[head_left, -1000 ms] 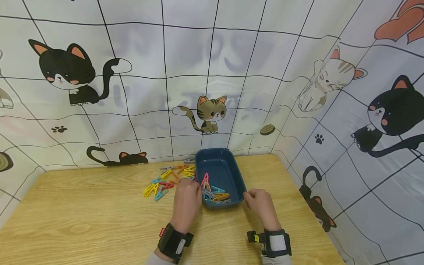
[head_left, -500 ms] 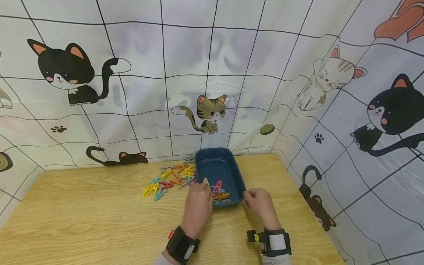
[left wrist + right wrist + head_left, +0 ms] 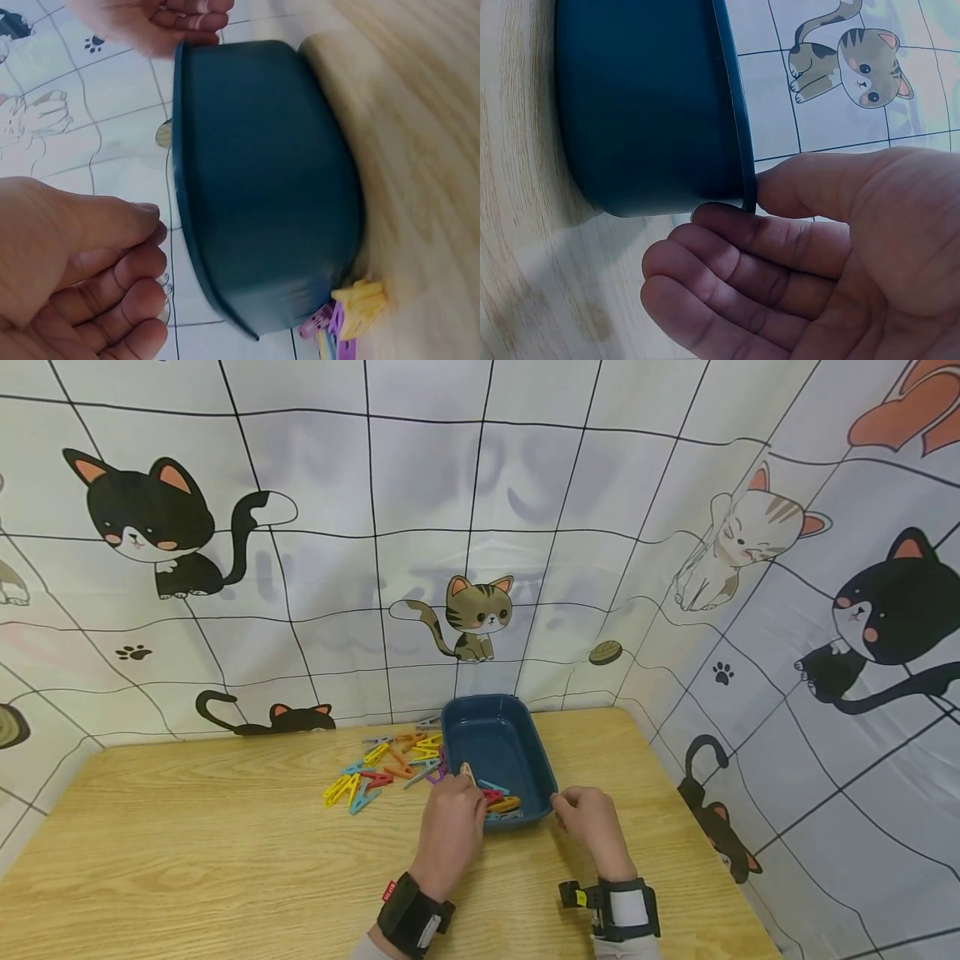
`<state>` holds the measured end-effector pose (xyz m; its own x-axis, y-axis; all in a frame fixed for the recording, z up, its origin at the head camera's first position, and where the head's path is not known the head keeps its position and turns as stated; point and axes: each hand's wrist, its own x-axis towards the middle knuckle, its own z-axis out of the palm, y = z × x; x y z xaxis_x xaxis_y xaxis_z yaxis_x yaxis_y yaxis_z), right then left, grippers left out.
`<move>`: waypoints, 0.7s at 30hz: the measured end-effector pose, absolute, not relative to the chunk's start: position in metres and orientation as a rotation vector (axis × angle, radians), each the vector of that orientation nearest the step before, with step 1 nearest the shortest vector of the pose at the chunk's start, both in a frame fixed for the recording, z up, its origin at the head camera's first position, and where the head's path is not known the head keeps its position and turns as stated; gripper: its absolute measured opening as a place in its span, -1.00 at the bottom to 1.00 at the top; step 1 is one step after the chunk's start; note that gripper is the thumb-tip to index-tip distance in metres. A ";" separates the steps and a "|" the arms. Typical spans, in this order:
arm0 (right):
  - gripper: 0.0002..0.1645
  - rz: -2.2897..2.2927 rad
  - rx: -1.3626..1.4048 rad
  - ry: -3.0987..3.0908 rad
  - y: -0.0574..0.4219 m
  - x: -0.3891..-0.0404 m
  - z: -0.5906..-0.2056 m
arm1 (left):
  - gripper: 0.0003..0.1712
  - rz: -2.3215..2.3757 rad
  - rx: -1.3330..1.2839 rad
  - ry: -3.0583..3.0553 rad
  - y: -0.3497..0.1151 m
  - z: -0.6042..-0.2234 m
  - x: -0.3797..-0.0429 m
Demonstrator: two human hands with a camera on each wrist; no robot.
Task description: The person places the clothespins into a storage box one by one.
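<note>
A dark blue plastic basin (image 3: 517, 739) stands on the table with several clothes pegs in its near end, among them an orange peg (image 3: 504, 805). My left hand (image 3: 452, 822) is over its near left corner, partly hiding the pegs there. A beige peg (image 3: 467, 770) shows just beyond those knuckles. In the left wrist view the left fingers (image 3: 142, 300) curl loosely beside the rim, thumb tip close to the index finger, with nothing visible between them. My right hand (image 3: 802, 247) pinches the basin's near right rim between thumb and index finger.
Left of the basin lies a loose spread of pegs, including yellow pegs (image 3: 342, 788), a red peg (image 3: 378, 779) and a blue peg (image 3: 365, 797). The wooden table (image 3: 225, 843) meets a cat-printed sheet (image 3: 315, 568) behind and at the right.
My left hand has moved right from beside the peg spread to the basin's near left corner. A pink peg has left it and now lies among the others inside. The right hand stays put.
</note>
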<state>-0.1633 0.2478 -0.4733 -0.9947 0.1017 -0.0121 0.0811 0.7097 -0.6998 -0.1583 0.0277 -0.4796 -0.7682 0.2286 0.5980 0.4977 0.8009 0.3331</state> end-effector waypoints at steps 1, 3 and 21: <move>-0.69 1.175 -0.155 -2.880 0.248 -0.163 -0.473 | -0.84 -0.675 -0.532 -2.433 0.026 -0.478 -0.159; -0.68 1.167 -0.157 -2.882 0.248 -0.163 -0.473 | -0.85 -0.713 -0.510 -2.421 0.022 -0.475 -0.159; -0.69 1.153 -0.164 -2.895 0.248 -0.164 -0.474 | -0.94 -0.874 -0.292 -2.452 -0.011 -0.466 -0.170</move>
<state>-0.1638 0.2480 -0.4742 -0.9943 0.1050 -0.0194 0.0896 0.7215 -0.6866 -0.1699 -0.0110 -0.4660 -0.8436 0.0287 0.5362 0.3614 0.7690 0.5273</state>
